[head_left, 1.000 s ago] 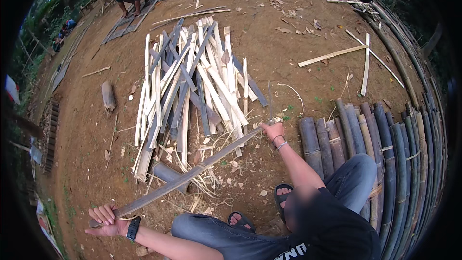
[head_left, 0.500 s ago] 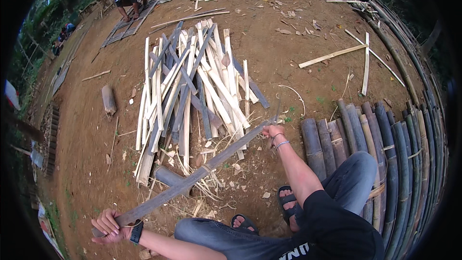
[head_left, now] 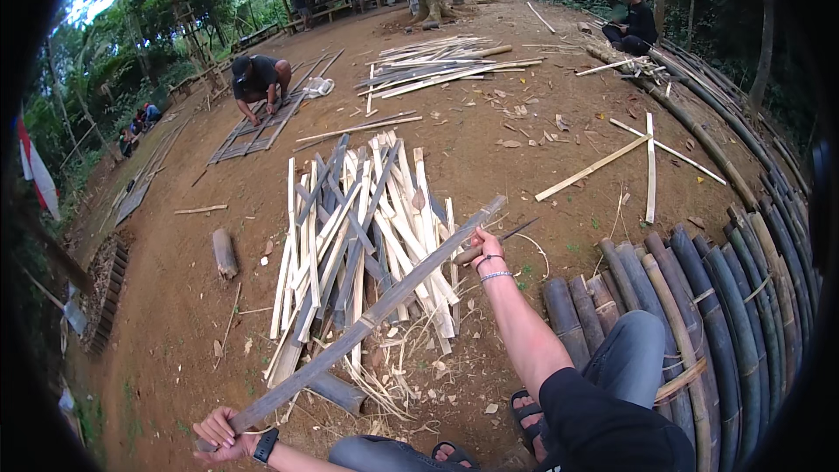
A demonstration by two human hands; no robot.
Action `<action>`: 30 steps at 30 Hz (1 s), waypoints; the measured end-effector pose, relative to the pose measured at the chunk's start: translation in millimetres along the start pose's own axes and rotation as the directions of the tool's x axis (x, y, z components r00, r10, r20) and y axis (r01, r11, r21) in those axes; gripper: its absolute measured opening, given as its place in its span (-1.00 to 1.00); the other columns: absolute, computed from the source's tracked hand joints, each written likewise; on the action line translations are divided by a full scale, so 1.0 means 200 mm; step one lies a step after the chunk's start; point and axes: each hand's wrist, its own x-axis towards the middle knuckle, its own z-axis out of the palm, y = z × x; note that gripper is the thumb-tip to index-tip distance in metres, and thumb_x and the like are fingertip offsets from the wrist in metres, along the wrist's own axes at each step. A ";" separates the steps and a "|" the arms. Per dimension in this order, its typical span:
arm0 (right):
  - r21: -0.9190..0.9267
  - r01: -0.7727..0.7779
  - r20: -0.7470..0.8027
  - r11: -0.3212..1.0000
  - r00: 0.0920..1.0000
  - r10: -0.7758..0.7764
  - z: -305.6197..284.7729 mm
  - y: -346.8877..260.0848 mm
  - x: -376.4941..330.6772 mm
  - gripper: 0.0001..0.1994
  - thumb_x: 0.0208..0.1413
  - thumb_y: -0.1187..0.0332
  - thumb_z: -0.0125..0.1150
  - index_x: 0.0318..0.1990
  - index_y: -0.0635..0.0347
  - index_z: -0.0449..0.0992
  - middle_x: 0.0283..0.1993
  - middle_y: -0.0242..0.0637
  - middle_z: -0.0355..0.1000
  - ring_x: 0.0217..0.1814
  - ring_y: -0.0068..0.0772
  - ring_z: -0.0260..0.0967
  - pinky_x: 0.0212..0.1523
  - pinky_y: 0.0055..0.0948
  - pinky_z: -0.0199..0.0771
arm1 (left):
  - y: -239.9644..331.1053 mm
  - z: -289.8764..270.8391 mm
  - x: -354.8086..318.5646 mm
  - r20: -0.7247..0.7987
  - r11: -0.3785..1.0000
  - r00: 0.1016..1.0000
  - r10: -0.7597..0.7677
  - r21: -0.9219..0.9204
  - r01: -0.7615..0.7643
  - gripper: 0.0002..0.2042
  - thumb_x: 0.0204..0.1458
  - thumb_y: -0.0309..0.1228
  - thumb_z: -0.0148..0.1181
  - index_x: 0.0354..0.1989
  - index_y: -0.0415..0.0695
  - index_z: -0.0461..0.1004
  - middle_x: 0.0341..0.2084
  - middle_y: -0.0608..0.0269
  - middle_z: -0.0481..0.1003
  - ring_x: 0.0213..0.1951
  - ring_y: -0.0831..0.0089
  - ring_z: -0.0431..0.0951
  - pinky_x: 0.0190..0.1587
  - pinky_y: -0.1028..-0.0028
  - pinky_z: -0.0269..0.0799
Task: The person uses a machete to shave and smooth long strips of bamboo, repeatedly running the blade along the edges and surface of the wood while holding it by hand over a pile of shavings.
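Bare dirt ground [head_left: 542,157] carries split bamboo slat pile [head_left: 367,227], bamboo poles [head_left: 699,297], short log [head_left: 225,253].

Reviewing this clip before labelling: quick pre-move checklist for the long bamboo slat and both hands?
1. Left hand gripping near end of long bamboo slat: ok.
2. Right hand at far end: ok; a dark blade-like tool is there, exact grip: cannot tell.
3. Slat raised over split strip pile: ok.
4. Sandalled feet apart from slat: ok.
5. Crouching person far off: ok.
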 end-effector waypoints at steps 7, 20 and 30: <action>0.082 0.017 0.213 0.996 0.977 -0.034 0.55 -0.32 -0.23 -0.86 0.02 0.52 0.17 -0.52 0.19 0.35 -0.55 -0.35 0.30 -0.59 -0.53 0.22 -0.56 -0.54 0.31 | -0.06 -0.08 -0.04 -0.320 0.976 0.947 -0.032 0.193 0.099 -0.64 -0.03 -0.15 0.19 -0.32 -0.22 0.31 -0.42 0.19 0.43 -0.25 0.38 0.47 -0.13 0.45 0.36; -0.141 0.593 0.577 0.793 0.700 -0.421 0.89 -0.72 -0.99 -0.83 -0.05 0.56 0.30 -0.49 0.25 0.38 -0.61 -0.32 0.37 -0.71 -0.52 0.26 -0.70 -0.53 0.23 | -0.78 0.52 -0.49 -0.273 0.205 0.923 -0.271 0.920 0.333 -0.61 0.08 -0.29 0.06 0.05 -0.23 0.31 0.00 0.08 0.35 0.02 0.24 0.38 0.09 0.18 0.30; -0.297 0.646 0.824 0.704 0.545 -0.153 0.94 -0.21 -1.80 -0.81 -0.12 0.47 0.40 -0.55 0.25 0.44 -0.62 -0.38 0.41 -0.69 -0.61 0.30 -0.71 -0.59 0.27 | -1.30 1.42 0.07 0.357 0.102 0.901 -0.244 0.934 -0.343 -0.72 0.08 -0.28 0.24 -0.29 -0.33 0.52 -0.71 0.29 0.43 -0.62 0.61 0.36 -0.53 0.49 0.28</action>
